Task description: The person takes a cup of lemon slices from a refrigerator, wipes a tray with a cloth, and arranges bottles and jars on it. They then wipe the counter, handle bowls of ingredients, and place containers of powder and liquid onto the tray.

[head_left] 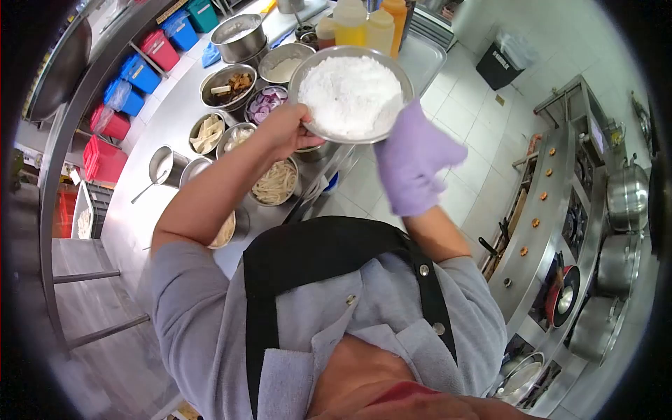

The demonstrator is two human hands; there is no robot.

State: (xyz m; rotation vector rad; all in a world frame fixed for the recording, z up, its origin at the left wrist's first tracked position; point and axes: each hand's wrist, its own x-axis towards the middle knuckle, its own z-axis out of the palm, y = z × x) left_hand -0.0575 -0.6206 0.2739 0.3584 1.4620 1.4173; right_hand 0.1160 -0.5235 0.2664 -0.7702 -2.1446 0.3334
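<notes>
A round metal bowl (300, 73) of white powder (350, 94) is held up above the steel table's edge. My left hand (288, 127) grips its lower left rim with bare fingers. On the bowl's right side is my right hand (420, 164), covered by a purple cloth or mitt that hides the fingers; the cloth touches the rim. Just behind and left of the bowl are bowls of sliced purple onion (266, 104), pale powder (283, 70) and brown pieces (234, 87). Pale strips (275, 183) fill another bowl under my left forearm.
Squeeze bottles (350, 24) stand behind the bowl. A metal pot (166, 165) and a spoon (148, 186) are on the table at left. Colored bins (140, 72) line the far left. A stove with a red pan (562, 297) runs along the right; a black bin (499, 66) stands behind.
</notes>
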